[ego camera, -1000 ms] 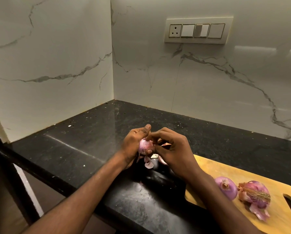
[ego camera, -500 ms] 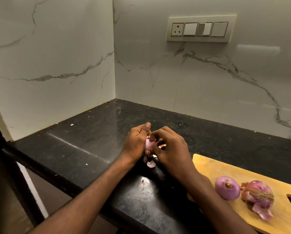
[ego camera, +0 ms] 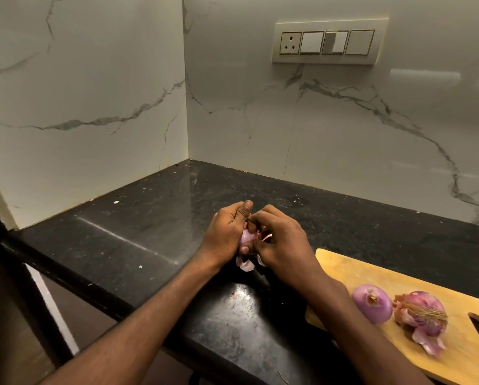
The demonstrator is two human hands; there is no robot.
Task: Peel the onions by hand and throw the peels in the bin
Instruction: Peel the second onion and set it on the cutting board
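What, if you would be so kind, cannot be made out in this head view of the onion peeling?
- Held onion: mostly covered by the left hand and right hand; how much skin remains is unclear.
- Bin: not in view.
- Cutting board: right end cut off by the frame edge.
- Counter specks: too small to identify.

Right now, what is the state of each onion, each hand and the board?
onion in hands: gripped, skin partly off
left hand: holds that onion
right hand: fingers pull its skin
smooth onion: peeled, on board
rooted onion: skin loosened, on board
cutting board: flat on counter
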